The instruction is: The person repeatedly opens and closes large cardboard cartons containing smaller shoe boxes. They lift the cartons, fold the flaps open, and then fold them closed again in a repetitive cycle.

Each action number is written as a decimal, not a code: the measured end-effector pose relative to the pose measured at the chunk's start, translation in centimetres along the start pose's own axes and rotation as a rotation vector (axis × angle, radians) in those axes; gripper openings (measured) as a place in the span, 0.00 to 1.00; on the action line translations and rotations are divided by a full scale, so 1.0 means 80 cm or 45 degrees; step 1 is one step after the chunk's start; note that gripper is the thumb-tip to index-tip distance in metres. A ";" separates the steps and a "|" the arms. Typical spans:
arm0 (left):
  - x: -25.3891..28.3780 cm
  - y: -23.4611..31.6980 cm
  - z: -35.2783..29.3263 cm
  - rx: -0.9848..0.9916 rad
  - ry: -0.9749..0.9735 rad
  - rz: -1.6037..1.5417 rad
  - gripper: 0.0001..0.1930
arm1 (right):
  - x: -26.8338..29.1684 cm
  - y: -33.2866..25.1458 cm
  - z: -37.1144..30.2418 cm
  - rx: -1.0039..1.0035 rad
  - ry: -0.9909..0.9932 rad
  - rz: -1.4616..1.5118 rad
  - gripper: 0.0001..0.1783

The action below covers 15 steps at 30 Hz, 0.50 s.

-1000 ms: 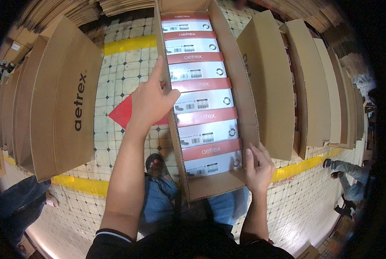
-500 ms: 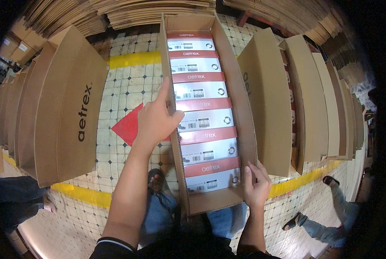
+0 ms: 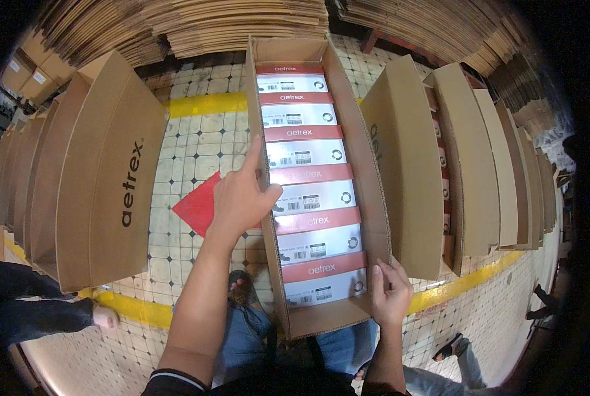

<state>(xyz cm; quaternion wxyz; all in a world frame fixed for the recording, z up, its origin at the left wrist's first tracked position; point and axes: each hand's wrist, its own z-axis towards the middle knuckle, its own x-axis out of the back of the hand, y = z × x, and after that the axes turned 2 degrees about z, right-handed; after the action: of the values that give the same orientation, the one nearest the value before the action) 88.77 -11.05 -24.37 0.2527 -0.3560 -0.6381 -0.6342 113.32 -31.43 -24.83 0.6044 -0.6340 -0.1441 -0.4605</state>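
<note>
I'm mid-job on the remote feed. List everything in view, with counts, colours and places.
Open carton: 1, brown, centre
Small boxes: 6, white with red bands, lined up inside the open carton
Left cartons: several overlapping, brown, standing left
Right cartons: several overlapping, brown, standing right
Flattened cardboard: many sheets, brown, stacked along the top
Red floor marking: 1, red, left of the open carton
Yellow floor stripes: 2, yellow, across the tiles
Tiled floor: 1, off-white with dark dots, below
Other people's legs: several, dark and blue, lower sides
Left hand: 1, bare, open carton's left wall
Right hand: 1, bare, its near right corner
</note>
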 end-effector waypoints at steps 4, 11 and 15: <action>0.000 0.000 0.000 -0.055 0.019 0.029 0.45 | 0.001 0.000 0.000 -0.002 0.001 0.008 0.12; 0.001 0.002 -0.002 -0.053 -0.002 0.001 0.45 | 0.002 0.001 0.000 0.043 0.014 -0.026 0.12; 0.001 0.005 -0.005 -0.029 0.001 0.007 0.43 | 0.003 0.000 0.000 0.047 0.031 -0.006 0.12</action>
<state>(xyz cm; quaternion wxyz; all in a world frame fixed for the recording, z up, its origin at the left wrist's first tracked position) 88.96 -11.44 -23.99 0.2506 -0.3604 -0.6297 -0.6409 113.40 -31.51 -24.66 0.6166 -0.6166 -0.1468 -0.4670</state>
